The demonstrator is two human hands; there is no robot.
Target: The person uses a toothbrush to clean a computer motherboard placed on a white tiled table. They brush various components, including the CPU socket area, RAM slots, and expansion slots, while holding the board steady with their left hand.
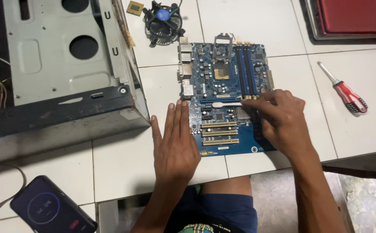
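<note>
White tiled counter (123, 172) fills the view, seen from straight above, with the person's knees in dark blue shorts just under its near edge. Biggest thing up there is the grey metal computer case (62, 64), lying open at the left with round holes in its panel and loose wires trailing at the far left. Right of it, flat on the tiles in the middle, sits the blue motherboard (222, 86), cream slots near its front edge, socket in the middle, port block along its left side. Top right, a red tray (352, 17) pokes in from the corner. Now the hands: left hand (177, 142) is spread flat, fingers straight and together, palm down on the tiles, fingertips touching the board's left edge, gripping nothing. Right hand (280, 118) is curled over the board's right side, fingers pinched on the handle of a white brush (226, 104) whose head lies across the board pointing left. Bottom left, a dark phone (52, 207) with a lit screen. Above the board, a black cooler fan (163, 20). Off to the right, well apart, a red-handled screwdriver (345, 90). Smallest, a loose processor chip (135, 7) beside the fan.
</note>
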